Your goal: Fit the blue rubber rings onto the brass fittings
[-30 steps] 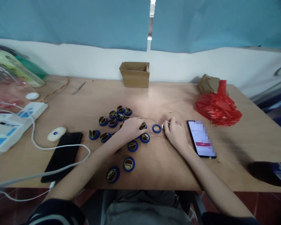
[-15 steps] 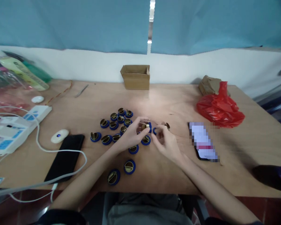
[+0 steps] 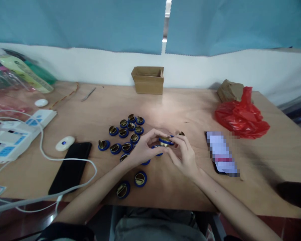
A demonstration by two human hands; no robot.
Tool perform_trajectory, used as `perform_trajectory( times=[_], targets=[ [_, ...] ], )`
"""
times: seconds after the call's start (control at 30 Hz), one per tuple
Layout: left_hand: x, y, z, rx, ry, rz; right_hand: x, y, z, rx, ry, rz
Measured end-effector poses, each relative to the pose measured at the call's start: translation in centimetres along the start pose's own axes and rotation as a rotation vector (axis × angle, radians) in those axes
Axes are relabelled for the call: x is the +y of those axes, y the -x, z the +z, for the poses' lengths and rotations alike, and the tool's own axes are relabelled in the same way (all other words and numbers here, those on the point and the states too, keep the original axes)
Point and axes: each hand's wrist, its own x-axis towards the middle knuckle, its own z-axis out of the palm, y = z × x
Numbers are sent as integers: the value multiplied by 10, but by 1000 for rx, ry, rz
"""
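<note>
Between my hands, a little above the table, is a round gold-coloured brooch-like piece with a blue ring (image 3: 166, 140) around its edge. My left hand (image 3: 147, 146) pinches its left side with thumb and fingers. On the right side, the fingers of my right hand (image 3: 185, 154) press against the blue rim. Several similar blue-rimmed pieces (image 3: 123, 133) lie on the wooden table to the left, gold backs with a raised bar facing up. Two more, one of them a blue-rimmed piece (image 3: 140, 179), lie nearer the front edge. A small gold piece (image 3: 181, 133) shows partly behind my right hand.
An open cardboard box (image 3: 148, 84) stands by the wall. At right are a red plastic bag (image 3: 242, 117) and a lit phone (image 3: 222, 152). A black phone (image 3: 70, 167), a white cable (image 3: 72, 161) and a power strip (image 3: 22, 137) occupy the left.
The blue ring in my right hand has come together with the gold piece in my left hand. The piece has turned flatter, and both hands now meet on it.
</note>
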Motion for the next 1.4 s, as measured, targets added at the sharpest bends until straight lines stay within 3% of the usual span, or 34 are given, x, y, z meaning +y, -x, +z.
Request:
perform_trajectory(
  times=[0.27, 0.77, 0.93, 1.4],
  targets=[
    [-3, 4, 8, 149, -152, 94, -8, -9, -6, 121, -37, -75],
    [-2, 9, 14, 197, -480, 227, -14, -4, 5, 206, -103, -42],
    [-1, 9, 15, 173, -538, 244, -16, -6, 6, 229, -65, -40],
    [-3, 11, 16, 92, -518, 258, -4, -8, 1, 118, -112, -6]
  ],
)
